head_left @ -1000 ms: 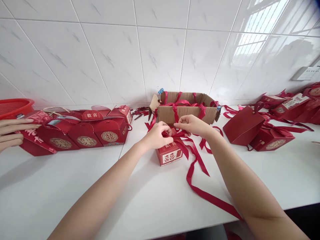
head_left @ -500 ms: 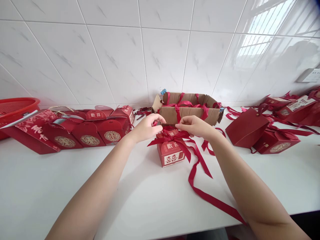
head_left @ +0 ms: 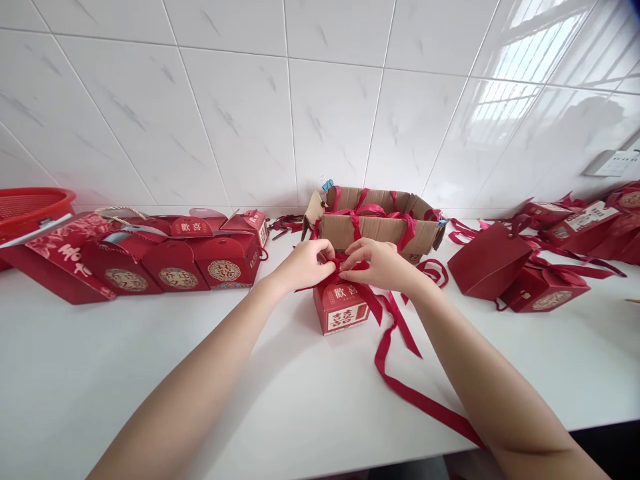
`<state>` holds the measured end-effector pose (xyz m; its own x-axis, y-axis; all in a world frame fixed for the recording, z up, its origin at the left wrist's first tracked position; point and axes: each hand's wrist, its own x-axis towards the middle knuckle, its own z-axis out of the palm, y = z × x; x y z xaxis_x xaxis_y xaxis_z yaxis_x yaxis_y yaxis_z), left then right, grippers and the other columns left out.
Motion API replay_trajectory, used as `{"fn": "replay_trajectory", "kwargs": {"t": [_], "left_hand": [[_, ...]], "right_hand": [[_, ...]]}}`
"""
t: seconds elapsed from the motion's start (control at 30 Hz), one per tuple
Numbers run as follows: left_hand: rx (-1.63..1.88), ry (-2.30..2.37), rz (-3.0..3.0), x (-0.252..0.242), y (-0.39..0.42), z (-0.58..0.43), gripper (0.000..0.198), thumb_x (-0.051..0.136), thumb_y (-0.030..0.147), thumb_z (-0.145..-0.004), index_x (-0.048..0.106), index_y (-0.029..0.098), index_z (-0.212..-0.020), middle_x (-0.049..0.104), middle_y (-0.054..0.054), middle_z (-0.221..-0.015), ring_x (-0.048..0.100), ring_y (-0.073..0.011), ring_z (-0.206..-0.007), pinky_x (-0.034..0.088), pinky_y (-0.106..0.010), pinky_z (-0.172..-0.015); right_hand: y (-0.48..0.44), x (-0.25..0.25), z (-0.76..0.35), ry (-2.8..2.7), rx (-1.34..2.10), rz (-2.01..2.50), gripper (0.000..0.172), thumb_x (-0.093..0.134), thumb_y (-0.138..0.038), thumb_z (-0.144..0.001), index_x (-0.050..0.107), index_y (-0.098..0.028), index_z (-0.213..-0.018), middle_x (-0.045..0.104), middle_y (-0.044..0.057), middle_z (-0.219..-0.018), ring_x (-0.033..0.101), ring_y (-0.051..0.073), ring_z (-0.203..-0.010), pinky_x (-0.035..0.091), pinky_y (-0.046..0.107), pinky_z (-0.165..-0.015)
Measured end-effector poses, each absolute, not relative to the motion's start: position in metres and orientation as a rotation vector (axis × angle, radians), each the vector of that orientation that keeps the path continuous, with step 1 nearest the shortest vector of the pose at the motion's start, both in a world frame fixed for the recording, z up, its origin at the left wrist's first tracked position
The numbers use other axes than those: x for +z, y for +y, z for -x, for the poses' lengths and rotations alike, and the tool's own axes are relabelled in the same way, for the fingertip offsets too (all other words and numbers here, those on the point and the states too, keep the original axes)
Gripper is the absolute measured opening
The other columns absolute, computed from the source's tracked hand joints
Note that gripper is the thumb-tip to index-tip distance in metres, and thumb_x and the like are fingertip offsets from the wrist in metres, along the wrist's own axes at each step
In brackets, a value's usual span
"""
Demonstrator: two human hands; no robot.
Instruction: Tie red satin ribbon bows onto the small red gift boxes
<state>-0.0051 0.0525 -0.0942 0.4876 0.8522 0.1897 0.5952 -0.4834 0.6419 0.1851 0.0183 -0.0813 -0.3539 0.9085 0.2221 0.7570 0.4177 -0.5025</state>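
A small red gift box [head_left: 343, 316] with white Chinese lettering stands upright on the white table in front of me. Dark red ribbon [head_left: 369, 300] is tied in a bow across its top. My left hand [head_left: 309, 265] pinches the ribbon at the knot from the left. From the right, my right hand [head_left: 373, 265] has thumb and fingers closed on the same knot, the two sets of fingertips nearly touching. The knot is partly hidden by my fingers. One long ribbon tail [head_left: 425, 400] trails to the table's front edge.
Behind the box stands a cardboard box [head_left: 383, 230] draped with red ribbons and clipped with a blue binder clip [head_left: 327, 185]. Several red gift boxes [head_left: 173, 267] line the left, near a red plastic basket [head_left: 35, 207]. More red boxes [head_left: 493, 260] sit at right. A tiled wall closes the back.
Both hands have moved down and closer together, from the box's top edge onto the ribbon knot. The gift box has stayed in place.
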Motion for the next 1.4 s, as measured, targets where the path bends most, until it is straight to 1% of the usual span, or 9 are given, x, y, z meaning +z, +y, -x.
{"fn": "replay_trajectory", "kwargs": {"t": [0.13, 0.47, 0.77, 0.97, 1.07, 1.13, 1.2, 1.3, 1.4], "left_hand": [[0.716, 1.186, -2.221, -0.093, 0.049, 0.002, 0.009, 0.051, 0.027, -0.075, 0.056, 0.022, -0.08, 0.063, 0.001, -0.079, 0.059, -0.0161, -0.072, 0.045, -0.026, -0.06], [0.936, 1.262, -2.263, -0.099, 0.054, -0.001, 0.004, 0.055, 0.021, -0.069, 0.058, 0.019, -0.068, 0.065, 0.001, -0.073, 0.056, -0.013, -0.059, 0.041, -0.024, -0.051], [1.014, 1.299, -2.274, -0.102, 0.058, 0.0, 0.006, 0.056, 0.017, -0.067, 0.061, 0.018, -0.064, 0.066, 0.001, -0.068, 0.058, -0.0138, -0.06, 0.043, -0.025, -0.054], [1.043, 1.321, -2.25, -0.106, 0.06, -0.002, 0.007, 0.056, 0.016, -0.066, 0.062, 0.018, -0.063, 0.066, 0.0, -0.068, 0.058, -0.0143, -0.061, 0.043, -0.026, -0.056], [1.024, 1.286, -2.194, -0.108, 0.063, 0.0, 0.007, 0.055, 0.017, -0.067, 0.062, 0.019, -0.067, 0.066, 0.0, -0.073, 0.059, -0.0151, -0.065, 0.044, -0.027, -0.057], [0.959, 1.235, -2.106, -0.106, 0.064, 0.003, 0.006, 0.055, 0.02, -0.069, 0.061, 0.019, -0.071, 0.065, -0.001, -0.076, 0.06, -0.0162, -0.068, 0.046, -0.028, -0.058], [0.869, 1.173, -2.02, -0.101, 0.063, 0.009, 0.011, 0.059, 0.026, -0.071, 0.061, 0.019, -0.079, 0.065, -0.003, -0.083, 0.062, -0.0183, -0.078, 0.048, -0.029, -0.064], [0.727, 1.132, -1.954, -0.087, 0.058, 0.018, 0.032, 0.067, 0.035, -0.069, 0.059, 0.02, -0.096, 0.064, -0.006, -0.102, 0.06, -0.0225, -0.096, 0.05, -0.034, -0.075], [0.732, 1.205, -1.949, -0.067, 0.047, 0.028, 0.051, 0.071, 0.041, -0.067, 0.053, 0.023, -0.111, 0.059, -0.008, -0.114, 0.059, -0.0235, -0.103, 0.051, -0.037, -0.08]], "right_hand": [[0.017, -0.081, -0.184, -2.205, 0.392, 1.419, 0.013, 0.065, -0.038, -0.074, 0.072, -0.027, -0.069, 0.062, 0.0, -0.101, 0.057, 0.022, -0.092, 0.024, 0.049, -0.097], [0.017, -0.084, -0.181, -2.232, 0.368, 1.417, 0.012, 0.065, -0.03, -0.073, 0.071, -0.024, -0.065, 0.062, 0.002, -0.1, 0.055, 0.02, -0.089, 0.026, 0.049, -0.093], [0.018, -0.089, -0.176, -2.26, 0.344, 1.415, 0.011, 0.062, -0.024, -0.072, 0.068, -0.02, -0.064, 0.062, 0.001, -0.087, 0.054, 0.017, -0.079, 0.03, 0.042, -0.087], [0.018, -0.088, -0.175, -2.296, 0.361, 1.413, 0.012, 0.06, -0.022, -0.073, 0.068, -0.02, -0.065, 0.062, 0.001, -0.085, 0.055, 0.017, -0.078, 0.032, 0.04, -0.086], [0.016, -0.085, -0.178, -2.293, 0.395, 1.406, 0.012, 0.061, -0.025, -0.074, 0.068, -0.021, -0.066, 0.063, 0.002, -0.089, 0.057, 0.017, -0.079, 0.034, 0.04, -0.086], [0.016, -0.081, -0.183, -2.267, 0.458, 1.403, 0.013, 0.06, -0.029, -0.077, 0.068, -0.021, -0.07, 0.064, 0.002, -0.091, 0.058, 0.017, -0.079, 0.039, 0.037, -0.083], [0.016, -0.076, -0.19, -2.224, 0.542, 1.416, 0.015, 0.057, -0.033, -0.08, 0.068, -0.023, -0.078, 0.066, 0.001, -0.092, 0.059, 0.017, -0.079, 0.043, 0.035, -0.077], [0.017, -0.068, -0.203, -2.137, 0.626, 1.468, 0.02, 0.052, -0.035, -0.084, 0.067, -0.023, -0.092, 0.068, 0.003, -0.095, 0.061, 0.019, -0.084, 0.048, 0.033, -0.074], [0.018, -0.063, -0.216, -2.154, 0.724, 1.431, 0.026, 0.048, -0.031, -0.086, 0.064, -0.023, -0.105, 0.066, 0.005, -0.108, 0.061, 0.021, -0.097, 0.05, 0.035, -0.082]]}}
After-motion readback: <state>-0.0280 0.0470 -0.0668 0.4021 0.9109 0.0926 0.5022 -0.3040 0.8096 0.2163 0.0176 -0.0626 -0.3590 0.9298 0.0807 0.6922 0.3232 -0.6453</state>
